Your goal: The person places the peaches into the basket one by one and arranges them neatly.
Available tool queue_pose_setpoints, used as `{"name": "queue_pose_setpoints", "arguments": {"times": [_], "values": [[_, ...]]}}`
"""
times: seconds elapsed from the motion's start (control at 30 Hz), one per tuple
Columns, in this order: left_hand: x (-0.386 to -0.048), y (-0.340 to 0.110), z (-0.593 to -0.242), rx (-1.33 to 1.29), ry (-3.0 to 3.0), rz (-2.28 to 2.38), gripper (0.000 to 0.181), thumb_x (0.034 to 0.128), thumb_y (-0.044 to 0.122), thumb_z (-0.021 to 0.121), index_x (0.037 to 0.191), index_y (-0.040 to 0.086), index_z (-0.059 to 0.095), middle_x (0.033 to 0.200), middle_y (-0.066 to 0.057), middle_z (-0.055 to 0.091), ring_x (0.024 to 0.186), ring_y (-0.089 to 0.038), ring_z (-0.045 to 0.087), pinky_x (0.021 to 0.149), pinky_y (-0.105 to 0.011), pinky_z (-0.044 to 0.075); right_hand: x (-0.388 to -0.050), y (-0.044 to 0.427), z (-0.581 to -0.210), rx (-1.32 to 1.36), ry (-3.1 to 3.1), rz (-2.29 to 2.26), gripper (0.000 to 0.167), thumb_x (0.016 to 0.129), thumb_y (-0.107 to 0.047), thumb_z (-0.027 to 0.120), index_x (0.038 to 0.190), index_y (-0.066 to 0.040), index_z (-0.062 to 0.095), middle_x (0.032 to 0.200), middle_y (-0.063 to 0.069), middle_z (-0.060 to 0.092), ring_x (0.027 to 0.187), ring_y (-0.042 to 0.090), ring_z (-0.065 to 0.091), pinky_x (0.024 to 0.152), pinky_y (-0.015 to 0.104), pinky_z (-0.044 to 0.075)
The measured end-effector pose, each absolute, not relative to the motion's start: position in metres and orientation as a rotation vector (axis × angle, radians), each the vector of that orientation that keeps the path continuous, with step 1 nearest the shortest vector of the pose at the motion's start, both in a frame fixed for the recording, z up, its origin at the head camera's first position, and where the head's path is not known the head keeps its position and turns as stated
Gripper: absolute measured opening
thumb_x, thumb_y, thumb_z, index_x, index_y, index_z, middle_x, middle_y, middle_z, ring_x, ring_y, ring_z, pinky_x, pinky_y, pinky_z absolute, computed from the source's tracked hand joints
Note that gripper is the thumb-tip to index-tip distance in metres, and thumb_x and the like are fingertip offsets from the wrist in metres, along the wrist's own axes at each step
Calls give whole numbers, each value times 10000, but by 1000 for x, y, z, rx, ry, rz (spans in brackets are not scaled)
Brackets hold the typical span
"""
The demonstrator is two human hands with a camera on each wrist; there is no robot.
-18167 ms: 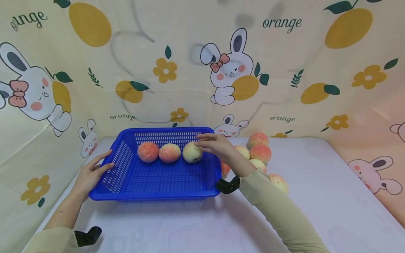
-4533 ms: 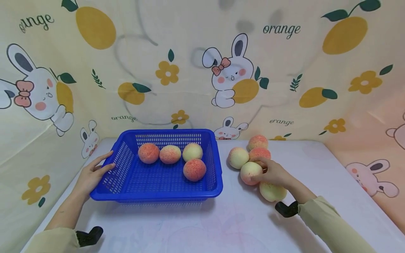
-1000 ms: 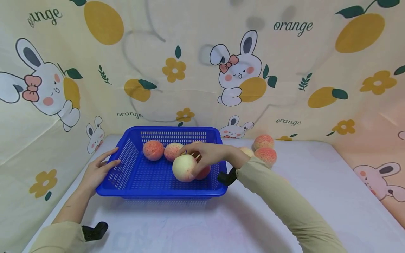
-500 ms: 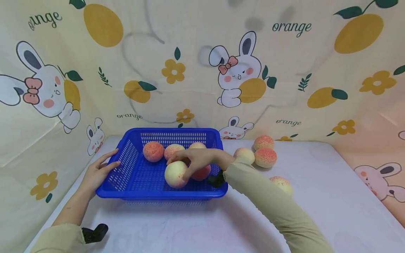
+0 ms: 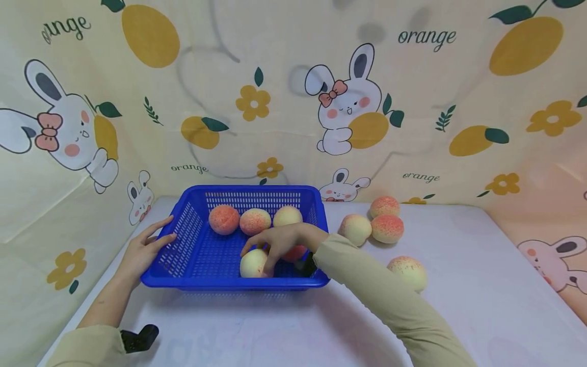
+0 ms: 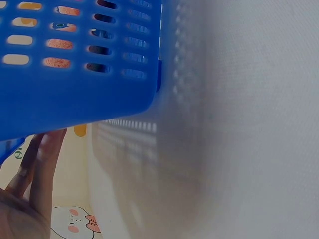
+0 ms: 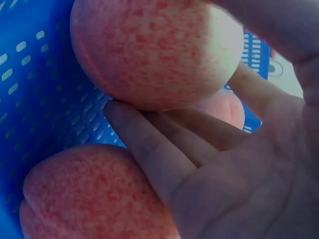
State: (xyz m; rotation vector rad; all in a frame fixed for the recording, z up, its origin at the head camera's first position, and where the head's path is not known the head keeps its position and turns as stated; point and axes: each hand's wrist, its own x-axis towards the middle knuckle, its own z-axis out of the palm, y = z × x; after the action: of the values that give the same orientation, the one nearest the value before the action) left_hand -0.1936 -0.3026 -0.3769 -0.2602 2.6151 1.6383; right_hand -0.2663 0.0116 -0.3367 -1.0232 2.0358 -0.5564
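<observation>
"Cream backdrop cloth (image 5: 279,30) with rabbits printed on it fills the back, white surface (image 5: 220,331) below. Next biggest is the blue basket (image 5: 229,283): plastic mesh, so probably light and a bit flexy. Rim's the place to hold it, imo."

"Which is where the left hand (image 5: 142,252) is, right? Fingers pretty straight, touching the left rim."

"Yep, but the left wrist view loses the fingertips behind the plastic, so no telling how hard they press. The right hand (image 5: 282,240) has its fingers curled round a pale peach (image 5: 252,264), inside the basket near the front rim. Can't make out whether that peach touches the bottom."

"How would it handle?"

"Grainy skin, so probably not slippery, and it looks light. Might dent, so a gentle hold round the widest part makes sense. There's a red peach (image 5: 295,253) just beside it, mostly covered by the hand."

"And the rest?"

"Three back-row peaches (image 5: 255,222) in the basket, the right-hand one partly behind the hand. Four loose peaches (image 5: 387,228) on the surface to the right, the nearest partly cut off by the sleeve (image 5: 390,306)."
</observation>
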Motion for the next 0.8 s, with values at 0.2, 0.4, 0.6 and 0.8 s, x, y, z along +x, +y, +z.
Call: {"name": "queue_pose_setpoints", "arguments": {"times": [0.2,0.4,0.6,0.8], "values": [[-194,-302,-377,-257,2625,1632,653,962,435,529,1518,208,275,1396,-359,401,856,-183,654,714,-393,594,-265,16,-333,-1005,2061,-593,620,793,-170,771,1366,-201,539,1283,-53,548,1174,166,506,985,252,426],[-194,-302,-377,-264,2623,1623,658,962,443,524,1521,211,267,1404,-354,394,880,-199,650,732,-409,592,-266,31,-325,-954,2079,-725,602,813,-204,766,1366,-181,530,1404,6,506,1309,218,461,1058,292,412],[-193,-302,-377,-258,2619,1627,657,965,436,521,1522,204,262,1401,-359,392,862,-189,649,721,-398,594,-264,51,-320,-939,2011,-919,583,849,-156,728,1387,-163,503,1397,34,508,1318,265,464,1060,304,421],[-193,-303,-377,-260,2623,1609,661,962,442,524,1523,210,260,1409,-358,382,881,-205,646,733,-409,592,-262,74,-316,-977,2008,-1027,556,870,-159,703,1387,-154,499,1364,87,536,1293,296,492,1045,337,441]]}}
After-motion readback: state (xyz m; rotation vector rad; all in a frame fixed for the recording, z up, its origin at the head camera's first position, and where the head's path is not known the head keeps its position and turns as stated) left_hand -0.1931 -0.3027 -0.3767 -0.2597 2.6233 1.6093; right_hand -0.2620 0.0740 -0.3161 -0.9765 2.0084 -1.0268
